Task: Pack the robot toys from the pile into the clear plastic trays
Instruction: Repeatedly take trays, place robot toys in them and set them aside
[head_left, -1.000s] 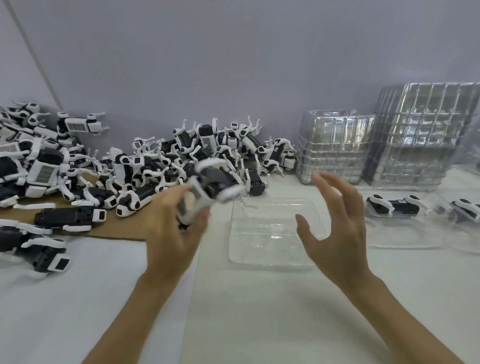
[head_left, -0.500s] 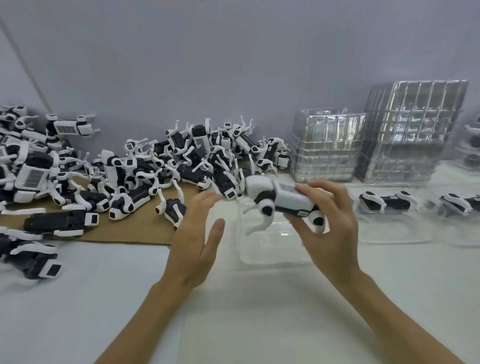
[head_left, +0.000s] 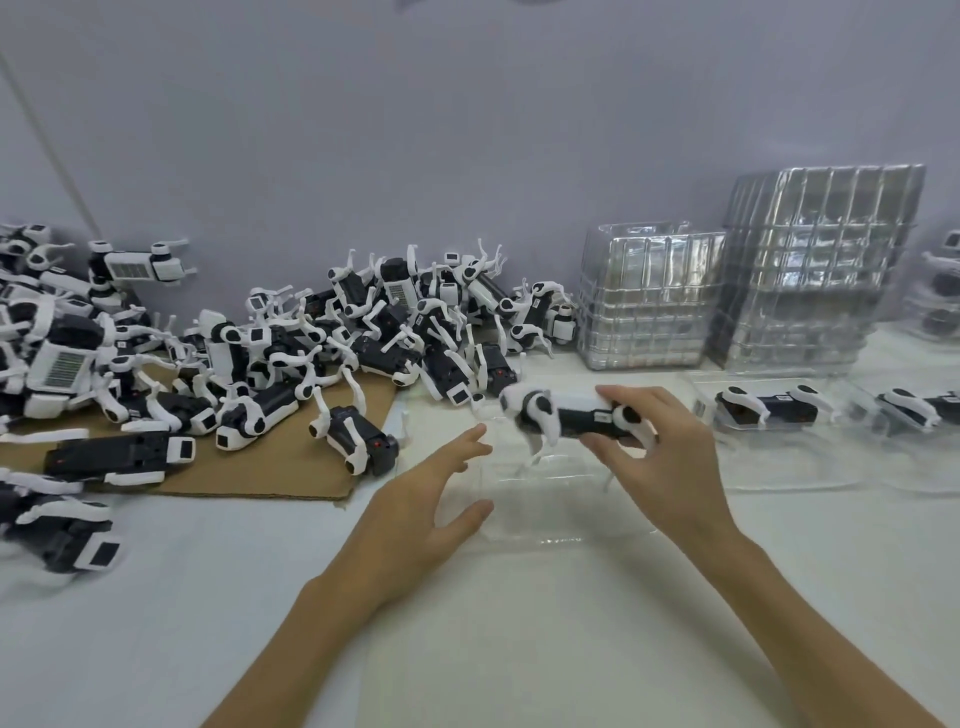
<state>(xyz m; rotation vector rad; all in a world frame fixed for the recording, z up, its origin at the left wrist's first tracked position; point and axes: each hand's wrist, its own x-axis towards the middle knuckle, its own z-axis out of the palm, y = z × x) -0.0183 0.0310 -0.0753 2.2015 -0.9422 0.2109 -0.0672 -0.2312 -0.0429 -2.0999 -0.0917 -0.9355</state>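
- Robot toy (head_left: 571, 415) in the right hand (head_left: 670, 467): black body, white legs and head, black round joints.
- Pile of robot toys (head_left: 291, 353): the same black and white; several carry white labels striped with black barcodes, and some show small red dots.
- Cardboard sheet (head_left: 275, 467): plain brown.
- Counter (head_left: 519, 623): white.
- Wall (head_left: 467, 130): pale grey-lilac.
- Stacked trays (head_left: 815, 270): clear, with silvery glints.
- Tray (head_left: 545, 499) under the toy: clear.
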